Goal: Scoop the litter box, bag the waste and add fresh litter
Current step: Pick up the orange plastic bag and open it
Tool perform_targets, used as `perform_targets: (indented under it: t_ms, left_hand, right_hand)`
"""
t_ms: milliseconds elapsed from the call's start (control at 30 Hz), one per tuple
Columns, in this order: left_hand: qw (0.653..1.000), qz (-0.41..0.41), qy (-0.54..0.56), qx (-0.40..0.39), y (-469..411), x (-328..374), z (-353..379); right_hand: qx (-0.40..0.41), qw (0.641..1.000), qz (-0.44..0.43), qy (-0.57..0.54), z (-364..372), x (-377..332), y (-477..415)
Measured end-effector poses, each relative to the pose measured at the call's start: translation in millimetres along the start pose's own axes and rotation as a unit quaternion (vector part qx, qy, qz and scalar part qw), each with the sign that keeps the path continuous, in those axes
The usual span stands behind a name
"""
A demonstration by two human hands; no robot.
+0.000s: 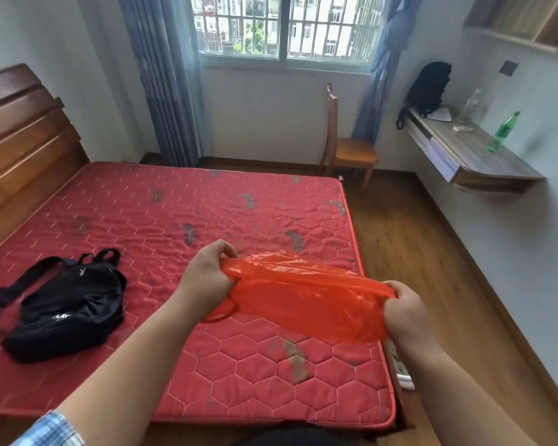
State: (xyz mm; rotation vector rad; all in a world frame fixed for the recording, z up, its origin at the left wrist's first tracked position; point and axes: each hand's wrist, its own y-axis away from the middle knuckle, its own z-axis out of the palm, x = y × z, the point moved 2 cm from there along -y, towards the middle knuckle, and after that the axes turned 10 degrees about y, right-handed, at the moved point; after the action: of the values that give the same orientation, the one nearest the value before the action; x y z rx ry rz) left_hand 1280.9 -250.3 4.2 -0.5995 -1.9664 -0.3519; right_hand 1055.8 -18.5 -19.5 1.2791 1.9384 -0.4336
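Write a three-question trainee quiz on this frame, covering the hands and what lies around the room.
1. True or false: the left hand and the right hand both grip the red plastic bag.
2. Where does the black bag with white lettering lie? A) on the chair B) on the mattress C) on the floor
3. Fill in: towards the near end of the wall shelf stands a ___ bottle.

Key: 1 true; 2 B; 3 green.
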Motion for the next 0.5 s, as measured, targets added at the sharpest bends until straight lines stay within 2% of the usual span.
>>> perform_targets:
  t_ms: [67, 133, 200, 233, 300, 400, 500]
  left_hand:
    - [0.997, 0.033, -0.068, 0.013, -1, -16, 3]
    - [0.995, 0.031, -0.085, 0.036, -2, -35, 7]
    - [0.995, -0.013, -0.074, 0.060, 1, -49, 9]
    - [0.996, -0.052, -0.033, 0.067, 3, -52, 9]
    - [0.979, -0.142, 0.123, 0.076, 5, -56, 10]
    - [0.912, -0.212, 0.343, 0.080, 4, -57, 14]
    - [0.846, -0.230, 0.476, 0.061, 3, -52, 7]
  right_hand:
    - [-0.039, 0.987, 0.065, -0.144, 2, -1, 1]
    - [-0.091, 0.940, 0.110, -0.311, 7, -9, 9]
    - [-0.127, 0.900, 0.119, -0.400, 10, -15, 14]
    - [-0.150, 0.893, 0.119, -0.408, 12, -15, 17]
    - [-0.203, 0.880, 0.127, -0.410, 16, -12, 22]
    - [-0.261, 0.859, 0.135, -0.420, 21, -12, 32]
    - [-0.285, 0.896, 0.099, -0.324, 21, -10, 36]
